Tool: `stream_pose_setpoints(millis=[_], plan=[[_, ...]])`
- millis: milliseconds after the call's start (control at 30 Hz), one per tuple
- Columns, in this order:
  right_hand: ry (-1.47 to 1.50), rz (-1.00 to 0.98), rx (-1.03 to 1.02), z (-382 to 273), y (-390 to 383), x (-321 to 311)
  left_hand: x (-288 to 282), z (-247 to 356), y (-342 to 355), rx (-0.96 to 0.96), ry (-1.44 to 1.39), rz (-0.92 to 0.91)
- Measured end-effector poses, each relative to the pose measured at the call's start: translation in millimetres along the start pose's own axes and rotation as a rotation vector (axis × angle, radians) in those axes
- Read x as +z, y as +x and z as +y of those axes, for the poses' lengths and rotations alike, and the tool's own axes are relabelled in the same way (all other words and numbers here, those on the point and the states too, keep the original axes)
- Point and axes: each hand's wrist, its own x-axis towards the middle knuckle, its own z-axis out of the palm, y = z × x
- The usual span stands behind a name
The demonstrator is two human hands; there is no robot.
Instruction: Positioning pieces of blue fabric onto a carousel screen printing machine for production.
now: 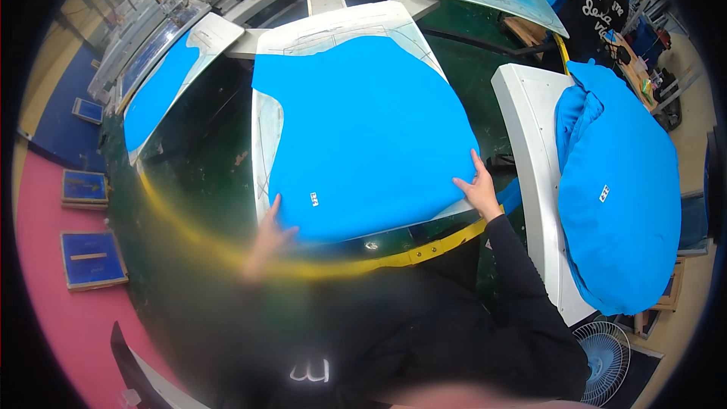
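Blue cloth (363, 136) covers most of a white board (326, 26). The left hand (271, 241), blurred, is at its near-left edge, grip unclear; the right hand (479, 191) spreads open at its right edge. A white stand (526, 151) bears a blue pile (625, 197).

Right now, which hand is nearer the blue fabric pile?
Right. The right hand is left of the pile, at the right edge of the flat blue fabric; the left hand is farther, at its left edge.
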Motion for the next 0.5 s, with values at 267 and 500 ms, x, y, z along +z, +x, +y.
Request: stream_pose_setpoints(millis=[267, 500], plan=[[-0.221, 0.116, 0.041, -48.1, -14.4, 15.3, 26.6, -15.5, -9.2, 0.076, 0.031, 0.312], [-0.045, 0.062, 0.137, -49.3, -46.1, 43.4, 49.1, -16.6, -12.0, 0.160, 0.066, 0.432]])
